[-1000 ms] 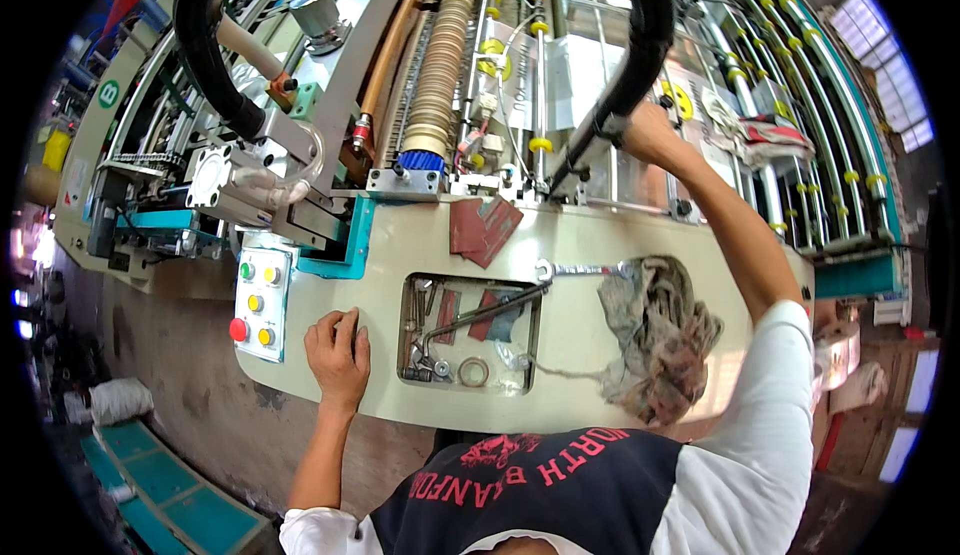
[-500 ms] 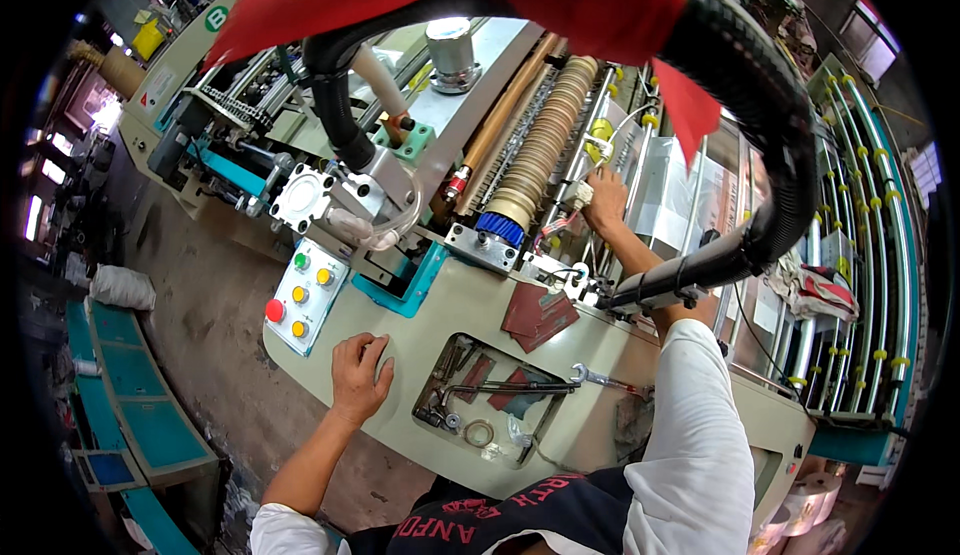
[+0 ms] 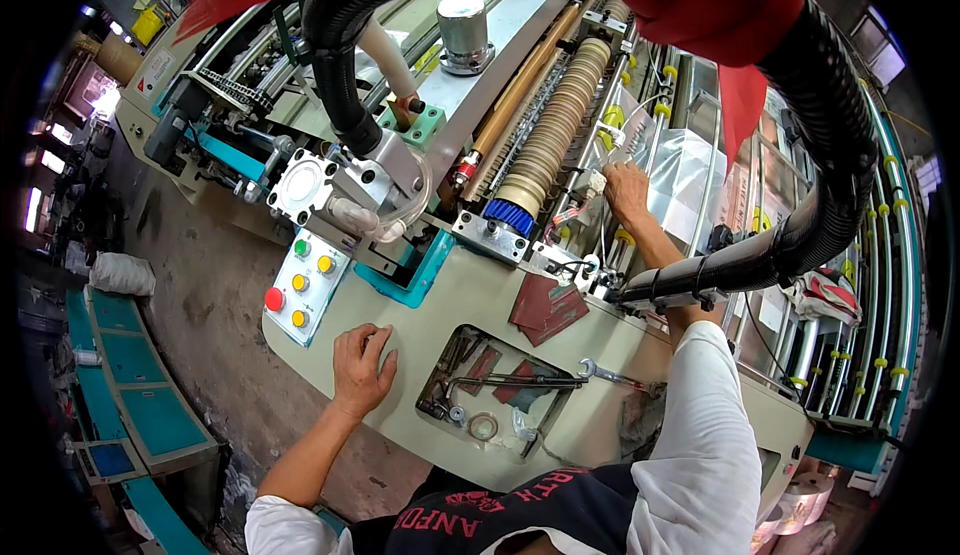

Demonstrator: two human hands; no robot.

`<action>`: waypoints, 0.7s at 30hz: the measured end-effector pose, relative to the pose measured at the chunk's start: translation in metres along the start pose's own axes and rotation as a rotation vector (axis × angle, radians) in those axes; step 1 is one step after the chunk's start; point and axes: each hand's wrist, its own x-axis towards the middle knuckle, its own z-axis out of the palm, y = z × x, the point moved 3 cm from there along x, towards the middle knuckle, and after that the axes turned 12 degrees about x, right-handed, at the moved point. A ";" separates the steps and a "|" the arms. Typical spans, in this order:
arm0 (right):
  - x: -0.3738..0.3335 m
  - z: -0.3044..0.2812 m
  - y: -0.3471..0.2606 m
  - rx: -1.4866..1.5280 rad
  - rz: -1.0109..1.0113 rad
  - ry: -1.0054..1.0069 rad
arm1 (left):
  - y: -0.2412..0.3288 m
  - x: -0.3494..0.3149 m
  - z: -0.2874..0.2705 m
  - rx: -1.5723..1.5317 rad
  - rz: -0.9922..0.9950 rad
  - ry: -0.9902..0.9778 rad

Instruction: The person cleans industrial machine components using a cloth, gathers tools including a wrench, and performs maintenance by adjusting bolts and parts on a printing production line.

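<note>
My left hand lies on the edge of the beige machine cover, fingers loosely stretched, thumb apart, holding nothing. Deep in the machine, my right hand is closed with fingers curled down beside a small whitish block; whatever is in its fingertips is hidden. Left of this hand runs a ribbed tan roller with a blue gear at its near end. Clear plastic film lies to its right. A black hose-wrapped bar crosses over my right forearm.
A button panel sits left of the cover. Sandpaper sheets, a wrench and a tool recess lie near me. Red cloth hangs overhead. Metal rollers stand at right, teal cabinets at left.
The view has shifted slightly, and the red cloth sits higher in it. My right hand stays by the whitish block with its fingers slightly repositioned; my left hand keeps its place on the cover.
</note>
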 end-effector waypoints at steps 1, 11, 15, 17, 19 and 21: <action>0.000 -0.001 0.001 -0.032 0.014 -0.030 | 0.000 0.001 0.000 -0.003 0.002 -0.002; 0.000 -0.015 -0.006 -0.139 0.142 -0.352 | -0.001 -0.005 0.000 0.003 -0.015 -0.021; 0.003 -0.026 -0.004 -0.153 0.219 -0.515 | 0.001 0.001 0.002 -0.008 0.004 -0.031; 0.008 -0.013 -0.020 -0.101 0.209 -0.677 | -0.001 -0.015 0.002 0.027 -0.020 -0.038; 0.017 0.004 0.029 0.296 0.173 -0.520 | 0.002 -0.005 -0.003 0.046 0.050 -0.011; 0.026 0.017 0.100 0.421 0.187 -0.450 | 0.008 0.011 0.004 0.046 0.059 -0.021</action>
